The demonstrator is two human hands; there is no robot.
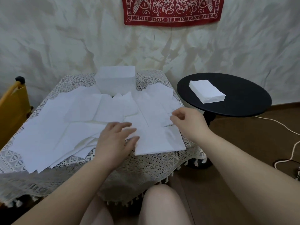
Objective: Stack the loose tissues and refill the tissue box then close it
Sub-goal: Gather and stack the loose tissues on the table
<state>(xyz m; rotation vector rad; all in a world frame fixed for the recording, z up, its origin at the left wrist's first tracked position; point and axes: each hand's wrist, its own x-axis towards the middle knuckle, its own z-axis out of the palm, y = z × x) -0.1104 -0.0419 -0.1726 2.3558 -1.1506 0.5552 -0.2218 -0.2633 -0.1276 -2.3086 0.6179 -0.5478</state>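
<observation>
Several loose white tissues (68, 127) lie scattered over the lace-covered table (146, 166). A white tissue box (116, 81) stands at the table's far edge, its top open. My left hand (116, 140) lies on a small pile of tissues (159, 140) near the front edge, fingers spread and nearly straight, thumb on the pile's left edge. My right hand (189, 121) hovers over the right side of the same pile with its fingers loosely curled; whether it pinches a tissue I cannot tell. A neat stack of tissues (207, 90) sits on the black round side table (243, 101).
A yellow chair frame (13, 108) stands left of the table. White cables (290, 143) trail over the brown floor at right. A red bandana (172, 10) hangs on the creased white backdrop. My knees are under the table's front edge.
</observation>
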